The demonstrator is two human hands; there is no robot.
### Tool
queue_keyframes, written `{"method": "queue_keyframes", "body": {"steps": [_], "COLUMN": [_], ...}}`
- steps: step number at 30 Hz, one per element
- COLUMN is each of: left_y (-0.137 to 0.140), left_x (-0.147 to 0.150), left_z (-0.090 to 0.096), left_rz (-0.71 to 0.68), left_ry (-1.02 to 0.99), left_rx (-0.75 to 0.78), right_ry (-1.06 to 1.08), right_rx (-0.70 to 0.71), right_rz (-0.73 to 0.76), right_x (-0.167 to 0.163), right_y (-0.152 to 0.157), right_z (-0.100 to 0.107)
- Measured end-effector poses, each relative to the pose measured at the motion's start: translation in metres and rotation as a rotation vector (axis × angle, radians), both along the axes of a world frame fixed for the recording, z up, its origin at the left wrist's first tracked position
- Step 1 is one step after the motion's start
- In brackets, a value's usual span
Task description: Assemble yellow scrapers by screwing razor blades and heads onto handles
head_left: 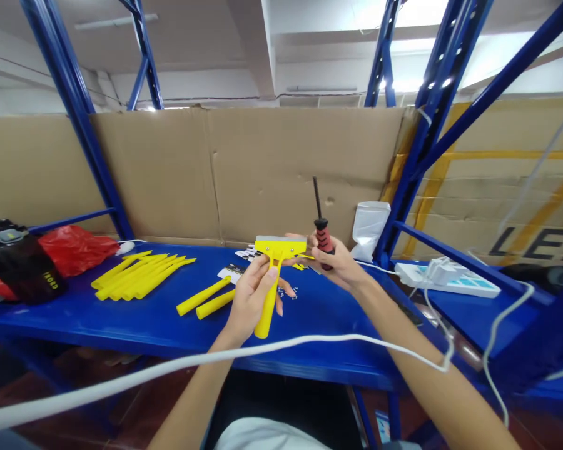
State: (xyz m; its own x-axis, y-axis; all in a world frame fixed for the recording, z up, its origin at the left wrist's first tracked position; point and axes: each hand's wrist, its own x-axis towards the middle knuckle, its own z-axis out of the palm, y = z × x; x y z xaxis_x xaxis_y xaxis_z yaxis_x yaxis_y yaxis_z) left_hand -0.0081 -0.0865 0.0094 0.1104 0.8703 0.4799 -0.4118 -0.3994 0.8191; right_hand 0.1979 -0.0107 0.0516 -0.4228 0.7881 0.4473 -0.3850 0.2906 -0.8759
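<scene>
My left hand (249,295) is wrapped round the handle of a yellow scraper (281,247), which I hold up over the table. The scraper's wide head is at the top, with a pale blade edge and two screws showing. In my right hand (341,265) is a screwdriver (323,236) with a red and black handle, its dark shaft pointing upward. The right fingertips are close to the right end of the scraper head; whether they touch it I cannot tell. Two yellow tube-like handles (203,295) lie left of my left hand, near a black and white card (233,272).
Several yellow handles (143,275) lie in a group on the blue table (136,319). Far left are a black bottle (21,262) and a red plastic bag (77,249). A white cable (178,362) crosses in front of my forearms. A white power strip (450,279) lies right, and cardboard (272,169) stands behind.
</scene>
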Motion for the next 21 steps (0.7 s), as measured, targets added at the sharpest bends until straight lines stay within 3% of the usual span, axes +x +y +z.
{"method": "queue_keyframes", "body": {"steps": [4, 9, 16, 21], "left_y": [0.008, 0.02, 0.03, 0.035], "left_x": [0.008, 0.012, 0.008, 0.005], "left_z": [-0.006, -0.019, -0.038, -0.041], "left_rz": [-0.059, -0.036, 0.217, 0.381], "left_ry": [0.051, 0.14, 0.407, 0.612], "left_rx": [-0.046, -0.085, -0.001, 0.1], "right_ry": [0.133, 0.15, 0.221, 0.313], "right_rx": [-0.119, -0.182, -0.26, -0.272], "right_rz": [-0.007, -0.06, -0.237, -0.319], "right_x": [-0.002, 0.001, -0.004, 0.001], "right_y": [0.003, 0.012, 0.022, 0.033], "right_z": [-0.025, -0.037, -0.044, -0.048]}}
